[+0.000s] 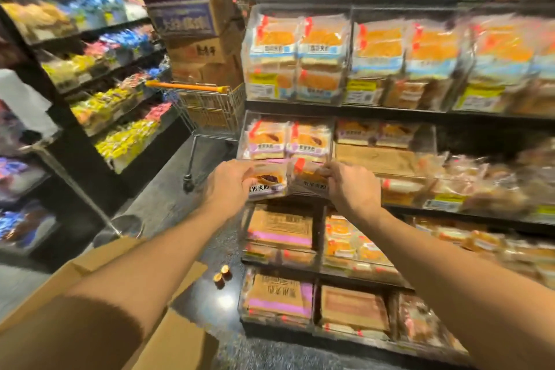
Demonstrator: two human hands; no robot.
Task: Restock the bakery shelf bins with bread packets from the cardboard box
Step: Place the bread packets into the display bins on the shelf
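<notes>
- Left hand (pixel 231 180) holding a purple-labelled bread packet (pixel 267 183), grip clamped on its left edge at the front of the middle-row bin (pixel 285 141).
- Right hand (pixel 351 186) pinching a second packet (pixel 309 180) by its right edge, grip likewise clamped; both packets side by side, touching or nearly so.
- Already two matching packets (pixel 288 138) standing upright in that bin, just behind and above the ones in hand.
- Judged step: seating this pair in the front of the bin, below the pair already there.
- To do it well: keep both packets level and label-forward, matching the row behind; push in together so neither one tips the other.
- Slide along the bin floor rather than dropping, since soft bread under film crushes easily; hold by the wrapper edges, not the loaf.
- Watch the clear bin wall between this bin and the neighbouring bin (pixel 384 141) to the right; right-hand packet looks close to it and could snag.
- Release only once the packets rest flat and cannot slide out over the front lip.
- Open cardboard box (pixel 99 273) low at the left, under the left forearm, near enough for the next reach; contents not visible.
- Loaded trolley (pixel 210 105) with stacked cartons standing beyond at the end of the shelf.
- Two small brown objects (pixel 222 273) on the floor near the shelf foot; worth avoiding underfoot.
</notes>
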